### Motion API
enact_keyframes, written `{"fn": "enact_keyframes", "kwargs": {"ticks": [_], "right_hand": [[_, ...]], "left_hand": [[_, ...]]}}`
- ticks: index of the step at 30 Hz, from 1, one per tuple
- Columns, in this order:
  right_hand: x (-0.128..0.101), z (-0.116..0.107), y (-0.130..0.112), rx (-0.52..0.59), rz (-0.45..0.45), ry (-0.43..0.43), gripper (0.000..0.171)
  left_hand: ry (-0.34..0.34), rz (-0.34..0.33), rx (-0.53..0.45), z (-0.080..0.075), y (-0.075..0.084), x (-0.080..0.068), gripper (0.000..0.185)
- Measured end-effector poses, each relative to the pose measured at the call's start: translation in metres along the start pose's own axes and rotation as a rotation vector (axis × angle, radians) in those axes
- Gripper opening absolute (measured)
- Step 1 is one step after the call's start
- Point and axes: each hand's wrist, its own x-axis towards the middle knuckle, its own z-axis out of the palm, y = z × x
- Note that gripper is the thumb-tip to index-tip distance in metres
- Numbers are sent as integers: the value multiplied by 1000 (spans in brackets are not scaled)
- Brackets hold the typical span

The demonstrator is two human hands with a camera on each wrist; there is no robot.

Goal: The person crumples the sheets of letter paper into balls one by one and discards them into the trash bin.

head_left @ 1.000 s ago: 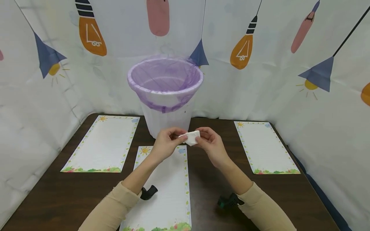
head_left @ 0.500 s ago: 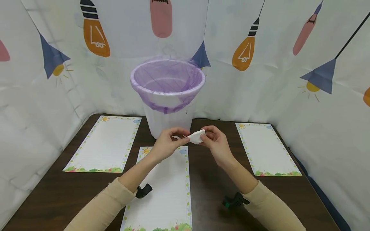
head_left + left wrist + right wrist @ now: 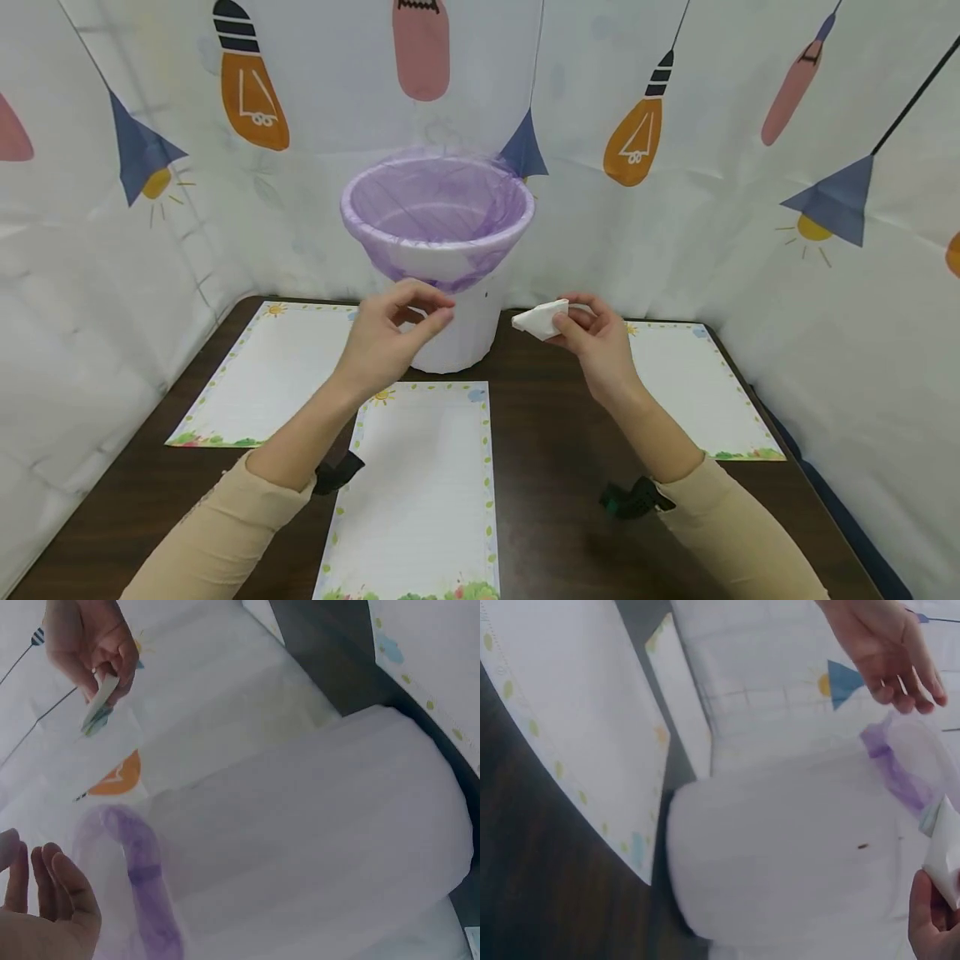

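My right hand [image 3: 597, 346] pinches a small folded piece of white paper [image 3: 542, 320] between thumb and fingers, raised over the dark table in front of the bin. A green-blue printed edge shows on the folded paper [image 3: 945, 844] in the right wrist view. My left hand [image 3: 393, 333] is in the air to the left, apart from the paper, its fingers relaxed and holding nothing. In the left wrist view, a gap shows between the thumb and fingers [image 3: 73, 881]. Behind the left hand stands a white trash bin [image 3: 461, 333] with a purple liner [image 3: 442, 196] over its rim.
Three white sheets with printed borders lie on the dark table [image 3: 555, 500]: a middle sheet [image 3: 423, 500], a left sheet [image 3: 277, 367] and a right sheet [image 3: 697, 383], partly behind the right hand. A patterned white curtain [image 3: 675, 250] surrounds the table.
Both hands were on the folded paper together. The left hand has let go and moved left and up; the right hand has carried the paper right and up.
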Motion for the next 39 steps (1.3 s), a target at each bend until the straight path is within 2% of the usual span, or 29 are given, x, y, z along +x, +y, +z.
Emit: {"fn": "enact_keyframes", "kwargs": {"ticks": [3, 7, 10, 13, 17, 20, 22, 28, 32, 39], "right_hand": [[6, 0, -11, 2, -42, 7, 22], [13, 1, -24, -13, -105, 5, 23], [17, 1, -31, -20, -132, 4, 27], [21, 1, -35, -26, -143, 7, 29], [27, 1, -38, -32, -163, 9, 30], [32, 3, -41, -36, -196, 9, 29], [35, 5, -43, -42, -219, 11, 29], [41, 10, -52, -76, -257, 12, 28], [47, 14, -59, -92, -286, -1, 28], [59, 19, -70, -106, -322, -24, 28]], "left_hand": [[158, -3, -103, -17, 3, 10, 13], [372, -64, -224, -37, 4, 20, 15], [470, -129, -297, -50, 1, 25, 16], [526, -212, -362, -58, -2, 27, 19], [543, -330, -428, -67, -5, 31, 26], [529, -388, -452, -73, -7, 34, 33], [513, -407, -475, -77, -8, 37, 38], [445, -472, -627, -86, -10, 48, 51], [425, -496, -682, -89, -10, 55, 61], [419, -488, -743, -91, -10, 62, 49]]}}
